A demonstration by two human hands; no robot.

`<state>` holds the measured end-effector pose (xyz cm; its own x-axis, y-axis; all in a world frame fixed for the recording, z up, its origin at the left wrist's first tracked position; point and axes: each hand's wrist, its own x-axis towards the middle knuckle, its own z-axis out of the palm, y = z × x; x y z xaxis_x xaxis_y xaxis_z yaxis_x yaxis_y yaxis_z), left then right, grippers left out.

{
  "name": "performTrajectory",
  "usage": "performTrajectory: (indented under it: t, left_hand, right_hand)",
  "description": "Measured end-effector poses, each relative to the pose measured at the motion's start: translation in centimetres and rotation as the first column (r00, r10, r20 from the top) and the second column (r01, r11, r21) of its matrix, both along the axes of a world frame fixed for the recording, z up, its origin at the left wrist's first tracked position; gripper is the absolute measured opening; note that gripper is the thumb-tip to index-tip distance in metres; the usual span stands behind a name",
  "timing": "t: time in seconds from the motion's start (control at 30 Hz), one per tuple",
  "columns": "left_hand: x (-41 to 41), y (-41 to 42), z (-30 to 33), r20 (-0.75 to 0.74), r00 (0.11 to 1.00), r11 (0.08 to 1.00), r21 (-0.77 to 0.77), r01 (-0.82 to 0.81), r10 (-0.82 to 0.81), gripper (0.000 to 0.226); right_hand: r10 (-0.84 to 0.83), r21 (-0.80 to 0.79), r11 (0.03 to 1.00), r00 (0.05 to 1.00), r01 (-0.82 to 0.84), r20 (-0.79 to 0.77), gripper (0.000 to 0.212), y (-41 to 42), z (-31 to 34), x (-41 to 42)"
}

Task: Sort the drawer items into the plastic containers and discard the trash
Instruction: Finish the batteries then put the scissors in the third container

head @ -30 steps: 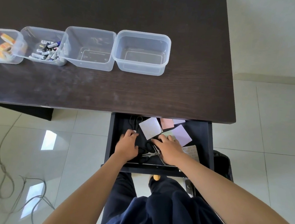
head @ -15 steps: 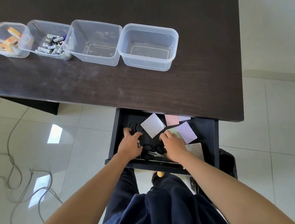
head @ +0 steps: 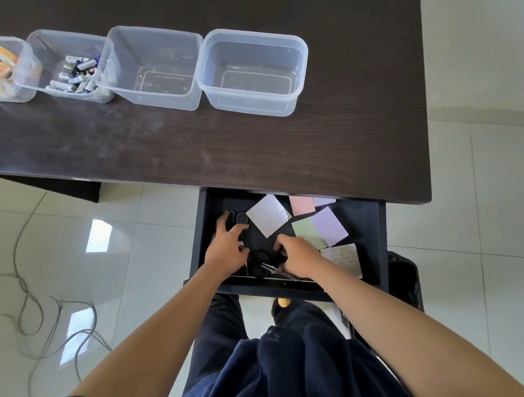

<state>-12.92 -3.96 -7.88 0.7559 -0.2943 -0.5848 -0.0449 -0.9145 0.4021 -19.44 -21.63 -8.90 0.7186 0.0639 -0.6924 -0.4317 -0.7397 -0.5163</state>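
Right hand (head: 299,258) has slid nearer (fingers curled) onto scissors (head: 261,261).

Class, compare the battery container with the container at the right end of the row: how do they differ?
The battery container holds a pile of batteries; the right-end container holds nothing. The battery container stands second from the left; the right-end container stands nearest the open drawer. Both are clear plastic, lidless, and standing on the dark table.
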Motion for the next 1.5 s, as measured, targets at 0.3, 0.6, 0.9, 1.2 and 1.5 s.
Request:
performTrajectory:
  t: [0.3,0.6,0.9,1.2,1.5]
  left_hand:
    - [1.9,-0.6,-0.1,-0.040,0.999,0.999,0.030,-0.031,0.033,0.080]
    - [3.0,-2.2,-0.1,0.003,1.000,0.992,0.120,0.028,-0.028,0.065]
    - [3.8,-2.3,1.2,0.019,0.999,0.994,0.097,0.049,-0.051,0.054]
    - [4.1,-1.2,4.4,0.010,0.985,0.976,0.136,0.168,-0.171,0.043]
    - [3.6,2.5,8.3,0.144,0.989,0.998,-0.060,0.036,-0.027,0.019]
  right_hand:
    - [-0.041,0.093,0.995,0.999,0.044,-0.034,0.069,1.6,-0.7,0.2]
    - [-0.087,0.057,0.995,0.995,0.084,0.053,0.052,2.6,-0.5,0.1]
    - [-0.133,0.192,0.973,0.991,0.129,0.010,0.045,1.4,0.4,0.2]
    - [-0.214,0.112,0.972,0.974,0.206,0.069,0.032,-1.4,2.1,0.9]
    - [-0.394,0.288,0.903,0.883,0.319,0.256,0.046,-0.4,8.7,4.0]
